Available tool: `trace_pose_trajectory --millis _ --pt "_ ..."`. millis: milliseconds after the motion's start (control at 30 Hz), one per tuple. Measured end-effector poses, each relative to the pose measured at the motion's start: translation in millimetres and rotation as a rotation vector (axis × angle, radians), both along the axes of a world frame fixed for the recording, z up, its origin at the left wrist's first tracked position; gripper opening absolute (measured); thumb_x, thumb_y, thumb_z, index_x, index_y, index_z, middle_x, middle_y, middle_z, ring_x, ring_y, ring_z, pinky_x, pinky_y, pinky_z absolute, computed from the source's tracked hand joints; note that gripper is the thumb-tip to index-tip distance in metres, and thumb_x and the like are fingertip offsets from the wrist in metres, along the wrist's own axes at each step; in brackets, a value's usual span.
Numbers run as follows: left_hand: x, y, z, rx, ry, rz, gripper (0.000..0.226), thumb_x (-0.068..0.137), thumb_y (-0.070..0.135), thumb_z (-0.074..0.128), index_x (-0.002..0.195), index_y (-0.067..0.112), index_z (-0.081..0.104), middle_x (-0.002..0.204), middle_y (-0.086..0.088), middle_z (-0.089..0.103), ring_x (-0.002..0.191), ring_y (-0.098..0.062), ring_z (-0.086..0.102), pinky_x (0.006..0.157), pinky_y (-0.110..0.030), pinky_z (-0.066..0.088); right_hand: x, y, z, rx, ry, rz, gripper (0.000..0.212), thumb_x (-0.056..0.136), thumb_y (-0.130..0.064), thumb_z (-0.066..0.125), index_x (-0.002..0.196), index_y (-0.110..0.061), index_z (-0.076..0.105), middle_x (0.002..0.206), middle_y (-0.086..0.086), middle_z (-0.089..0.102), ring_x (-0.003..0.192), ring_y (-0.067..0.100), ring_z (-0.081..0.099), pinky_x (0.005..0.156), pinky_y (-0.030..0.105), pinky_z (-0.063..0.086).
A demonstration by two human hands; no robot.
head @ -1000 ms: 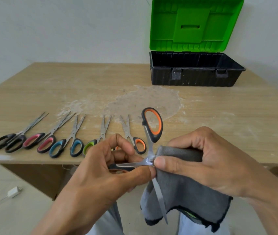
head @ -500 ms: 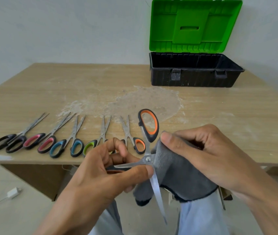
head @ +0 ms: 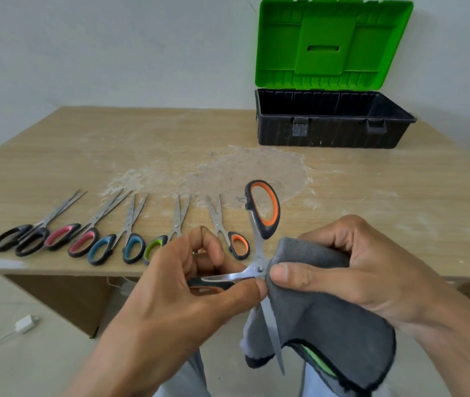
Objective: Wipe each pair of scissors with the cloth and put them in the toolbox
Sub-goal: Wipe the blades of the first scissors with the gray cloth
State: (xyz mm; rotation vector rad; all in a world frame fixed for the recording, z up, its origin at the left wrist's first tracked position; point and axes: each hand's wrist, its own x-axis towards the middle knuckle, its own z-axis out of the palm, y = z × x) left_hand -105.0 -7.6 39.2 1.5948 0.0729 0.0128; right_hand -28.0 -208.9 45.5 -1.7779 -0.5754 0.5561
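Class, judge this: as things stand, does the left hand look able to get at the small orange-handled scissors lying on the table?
Probably not at once. The left hand grips the large scissors, so it is occupied, though the small orange-handled scissors lie just beyond it with nothing between.

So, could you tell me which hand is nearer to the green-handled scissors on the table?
Left. The left hand, gripping the big orange scissors, sits in front of the green-handled scissors, partly hiding them; the right hand is farther right, holding the cloth.
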Motion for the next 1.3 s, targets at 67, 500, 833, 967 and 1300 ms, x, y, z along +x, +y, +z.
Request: trace_pose_trajectory --millis 67,500,833,967,1300 --pt "-0.6 -1.9 1.3 0.048 -0.014 0.027 0.043 0.063 0.017 0.091 0.06 0.028 0.049 0.067 -0.004 0.067 0.05 -0.015 0.053 0.05 -0.021 0.046 -0.7 0.5 -1.8 0.001 0.042 -0.025 0.019 0.078 -0.038 0.086 0.078 -0.019 0.086 0.077 0.006 0.081 0.071 0.018 0.075 0.067 0.027 0.055" --pt "-1.3 1.1 -1.9 0.033 0.011 0.022 0.039 0.056 0.021 0.086 0.061 0.028 0.048 0.068 -0.008 0.067 0.05 -0.017 0.049 0.05 -0.024 0.045 -9.4 7.7 -15.2 -0.035 -0.249 -0.146 0.035 0.086 -0.057 0.078 0.073 -0.025 0.082 0.062 0.008 0.069 0.055 0.029 0.059 0.055 0.026 0.04" --pt "-3.7 9.2 2.8 -0.021 -0.016 -0.077 0.045 0.062 0.012 0.087 0.061 0.03 0.046 0.064 -0.011 0.063 0.046 -0.017 0.045 0.048 -0.018 0.042 1.8 -13.0 6.1 -0.06 -0.106 0.024 0.044 0.091 -0.045 0.078 0.081 -0.002 0.079 0.071 0.022 0.07 0.058 0.035 0.063 0.059 0.029 0.047" --pt "-5.0 8.7 4.4 0.006 -0.015 -0.085 0.043 0.062 0.015 0.087 0.061 0.031 0.047 0.065 -0.012 0.064 0.047 -0.016 0.047 0.049 -0.018 0.043 -0.7 -12.7 6.5 -0.049 -0.034 0.016 0.04 0.09 -0.052 0.075 0.083 -0.014 0.085 0.073 0.018 0.075 0.068 0.02 0.07 0.063 0.024 0.051" --pt "-7.4 9.6 3.7 0.02 0.004 -0.079 0.042 0.061 0.016 0.087 0.062 0.032 0.049 0.068 -0.01 0.069 0.049 -0.015 0.052 0.049 -0.019 0.045 -4.7 -8.2 10.3 -0.069 -0.128 -0.046 0.037 0.083 -0.049 0.074 0.071 -0.016 0.083 0.06 -0.003 0.072 0.054 0.009 0.065 0.056 0.014 0.045"
